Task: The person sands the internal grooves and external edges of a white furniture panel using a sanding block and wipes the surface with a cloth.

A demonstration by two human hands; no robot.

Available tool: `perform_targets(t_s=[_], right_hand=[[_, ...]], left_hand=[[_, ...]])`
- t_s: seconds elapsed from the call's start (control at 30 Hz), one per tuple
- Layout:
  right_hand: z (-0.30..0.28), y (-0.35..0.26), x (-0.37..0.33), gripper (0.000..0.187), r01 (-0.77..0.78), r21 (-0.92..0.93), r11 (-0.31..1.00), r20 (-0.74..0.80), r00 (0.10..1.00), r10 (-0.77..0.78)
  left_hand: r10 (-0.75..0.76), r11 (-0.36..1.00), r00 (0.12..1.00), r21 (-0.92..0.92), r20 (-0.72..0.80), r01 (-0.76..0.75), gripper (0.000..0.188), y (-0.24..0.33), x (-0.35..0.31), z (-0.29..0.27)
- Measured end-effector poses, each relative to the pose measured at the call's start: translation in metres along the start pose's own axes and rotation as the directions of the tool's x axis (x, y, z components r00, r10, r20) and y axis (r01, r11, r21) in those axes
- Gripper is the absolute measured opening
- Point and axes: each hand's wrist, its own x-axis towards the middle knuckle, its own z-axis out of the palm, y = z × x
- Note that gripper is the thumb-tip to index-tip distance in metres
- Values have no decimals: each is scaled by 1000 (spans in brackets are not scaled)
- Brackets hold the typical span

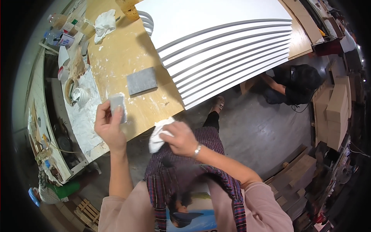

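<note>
My left hand [111,121] is raised over the near left edge of the wooden worktable [116,54]. Between its thumb and fingers it holds a small flat grey rectangular piece [119,108], slightly blurred, whose exact kind I cannot make out. My right hand [181,138] is closed round a crumpled white cloth [157,140], in front of my striped apron and just off the table's edge. On the tabletop beyond both hands lies a dark grey rectangular block [142,81]. To its right rises a stack of white panels [232,50] with grey edges, fanned out in steps.
A crumpled white rag [105,25] lies farther back on the table. White sheeting [83,120], a clear round container [80,95] and plastic bottles [58,21] line the left side. A person in dark clothes [299,83] crouches beyond the panels. Cardboard boxes [336,114] stand at right.
</note>
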Motion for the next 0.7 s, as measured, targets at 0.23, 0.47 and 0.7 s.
perform_targets(t_s=[0.23, 0.47, 0.7], right_hand=[[-83, 29, -103, 19, -522, -110, 846, -391, 805, 446], [-130, 30, -173, 19, -689, -103, 717, -471, 669, 575], [-199, 75, -159, 19, -604, -116, 789, -393, 757, 522]], left_hand=[[448, 686, 701, 290, 555, -667, 34, -6, -38, 85], [485, 588, 647, 328, 588, -739, 40, -20, -47, 109], [496, 547, 621, 338, 607, -766, 40, -14, -54, 167]])
